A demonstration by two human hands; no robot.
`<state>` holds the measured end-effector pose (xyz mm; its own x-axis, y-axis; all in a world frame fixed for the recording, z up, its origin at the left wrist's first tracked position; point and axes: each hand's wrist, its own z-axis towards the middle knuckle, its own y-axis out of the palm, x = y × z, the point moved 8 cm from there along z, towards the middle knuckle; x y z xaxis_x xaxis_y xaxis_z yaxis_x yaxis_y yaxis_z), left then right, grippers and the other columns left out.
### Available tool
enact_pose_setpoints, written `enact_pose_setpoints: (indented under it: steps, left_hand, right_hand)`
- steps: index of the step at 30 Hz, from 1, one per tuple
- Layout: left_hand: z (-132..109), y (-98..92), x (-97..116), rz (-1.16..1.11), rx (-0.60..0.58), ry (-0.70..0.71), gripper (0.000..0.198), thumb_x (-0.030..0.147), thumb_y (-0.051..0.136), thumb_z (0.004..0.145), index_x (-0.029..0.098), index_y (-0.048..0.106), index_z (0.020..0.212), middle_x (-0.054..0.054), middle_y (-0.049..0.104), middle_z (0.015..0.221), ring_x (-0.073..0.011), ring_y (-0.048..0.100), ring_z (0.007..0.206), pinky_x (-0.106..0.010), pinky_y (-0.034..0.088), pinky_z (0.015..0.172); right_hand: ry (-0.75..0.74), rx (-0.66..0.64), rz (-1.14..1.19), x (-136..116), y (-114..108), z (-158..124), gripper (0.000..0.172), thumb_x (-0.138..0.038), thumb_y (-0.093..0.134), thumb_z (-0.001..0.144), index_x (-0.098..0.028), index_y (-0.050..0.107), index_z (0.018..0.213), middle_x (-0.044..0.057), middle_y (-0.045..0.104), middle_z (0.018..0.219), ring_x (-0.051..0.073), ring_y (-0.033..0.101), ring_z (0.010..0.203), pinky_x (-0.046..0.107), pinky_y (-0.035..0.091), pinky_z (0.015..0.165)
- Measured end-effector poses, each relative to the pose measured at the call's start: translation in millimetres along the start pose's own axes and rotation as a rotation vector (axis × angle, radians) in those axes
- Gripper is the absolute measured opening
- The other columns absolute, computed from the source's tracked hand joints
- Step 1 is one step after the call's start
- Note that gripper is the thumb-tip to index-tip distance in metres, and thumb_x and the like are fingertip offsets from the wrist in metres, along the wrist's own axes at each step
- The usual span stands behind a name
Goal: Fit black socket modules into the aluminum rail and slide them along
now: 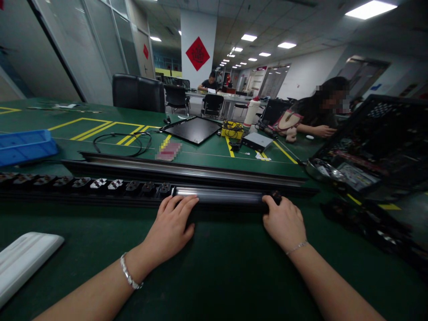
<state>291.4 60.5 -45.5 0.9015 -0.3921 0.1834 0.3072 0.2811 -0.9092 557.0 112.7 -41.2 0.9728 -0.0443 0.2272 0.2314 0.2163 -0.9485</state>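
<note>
Two hands are set well apart on a dark metal channel (219, 196), left hand (170, 229) and right hand (284, 223) draped open-fingered, so it is evenly steadied.

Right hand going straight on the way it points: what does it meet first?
The right hand would meet the small black fitting on the dark rail first, almost at once; depth is hard to judge.
</note>
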Motion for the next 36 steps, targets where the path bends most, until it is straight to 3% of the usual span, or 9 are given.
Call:
enact_pose_setpoints:
  steps: [23,36]
  left_hand:
    - [0,-1.6,1,-0.005,0.017,0.001,0.057,0.020,0.052,0.075,0.024,0.039,0.130,-0.004,0.052,0.130,-0.0257,0.041,0.119,-0.048,0.026,0.104]
    - [0,-1.3,0,-0.007,-0.003,-0.005,0.056,0.020,0.051,0.076,0.023,0.039,0.130,-0.003,0.051,0.131,-0.0257,0.040,0.119,-0.048,0.025,0.104]
  right_hand:
    - [0.021,-0.030,-0.014,4,2,1,0.040,-0.023,0.047,0.078,-0.027,0.053,0.117,0.013,0.053,0.103,0.027,0.049,0.102,0.041,0.034,0.087]
    - [0.058,-0.098,0.011,11,4,2,0.040,-0.025,0.044,0.080,-0.028,0.051,0.119,0.014,0.050,0.101,0.027,0.054,0.092,0.036,0.039,0.074]
